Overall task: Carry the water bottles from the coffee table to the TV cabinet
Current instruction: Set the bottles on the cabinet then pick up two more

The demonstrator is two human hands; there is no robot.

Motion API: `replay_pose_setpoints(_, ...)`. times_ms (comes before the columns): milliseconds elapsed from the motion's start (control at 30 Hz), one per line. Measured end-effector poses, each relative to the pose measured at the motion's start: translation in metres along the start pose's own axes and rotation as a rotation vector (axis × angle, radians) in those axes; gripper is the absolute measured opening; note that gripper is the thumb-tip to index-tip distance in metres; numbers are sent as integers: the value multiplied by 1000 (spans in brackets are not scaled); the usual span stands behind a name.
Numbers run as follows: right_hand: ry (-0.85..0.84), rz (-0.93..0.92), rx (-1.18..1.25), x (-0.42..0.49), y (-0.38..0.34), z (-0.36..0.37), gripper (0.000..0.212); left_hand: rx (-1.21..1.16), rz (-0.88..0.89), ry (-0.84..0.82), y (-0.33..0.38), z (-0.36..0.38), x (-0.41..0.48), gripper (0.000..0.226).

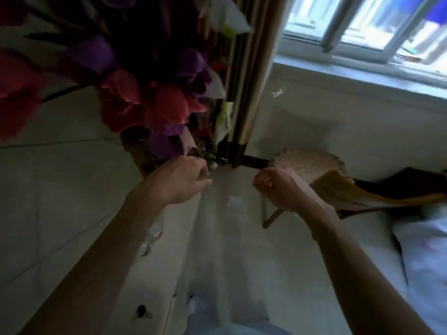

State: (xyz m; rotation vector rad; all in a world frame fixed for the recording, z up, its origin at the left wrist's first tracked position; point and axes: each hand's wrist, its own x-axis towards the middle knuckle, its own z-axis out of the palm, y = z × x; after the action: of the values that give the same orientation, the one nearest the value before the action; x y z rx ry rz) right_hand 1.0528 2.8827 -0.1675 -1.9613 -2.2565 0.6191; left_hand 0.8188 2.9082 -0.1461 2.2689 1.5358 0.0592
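- Head view: both bare forearms reached forward over a pale tiled floor (60,189), the whole picture blurred.
- The left hand (176,180) hung with its fingers loosely curled and slightly apart, holding nothing.
- The right hand (283,189) had its fingers curled inward, nearly together, around nothing that could be made out.
- No water bottle could be made out in this view; its place could not be told.
- Red and purple flowers (135,97) filled the upper left, beside a striped curtain (249,81) and a window (362,25).
- A wooden chair (338,189) stood just behind the right hand.
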Motion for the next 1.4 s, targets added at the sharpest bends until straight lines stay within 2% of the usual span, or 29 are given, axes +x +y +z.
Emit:
replay_pose_setpoints(233, 95, 297, 123, -109, 117, -16, 23, 154, 284, -146, 134, 39, 45, 31)
replay_pose_setpoints(400, 185, 503, 182, -206, 189, -29, 23, 198, 493, -209, 255, 87, 54, 12)
replay_pose_setpoints(667, 347, 821, 218, -360, 283, -36, 25, 330, 891, -277, 425, 153, 33, 20)
replay_pose_setpoints(933, 465, 1084, 273, -475, 321, -20, 25, 383, 1092, -354, 544, 210, 7, 26)
replay_pose_setpoints(1400, 570, 1543, 328, -585, 318, 23, 23, 522, 1568, -571, 679, 286, -22, 37)
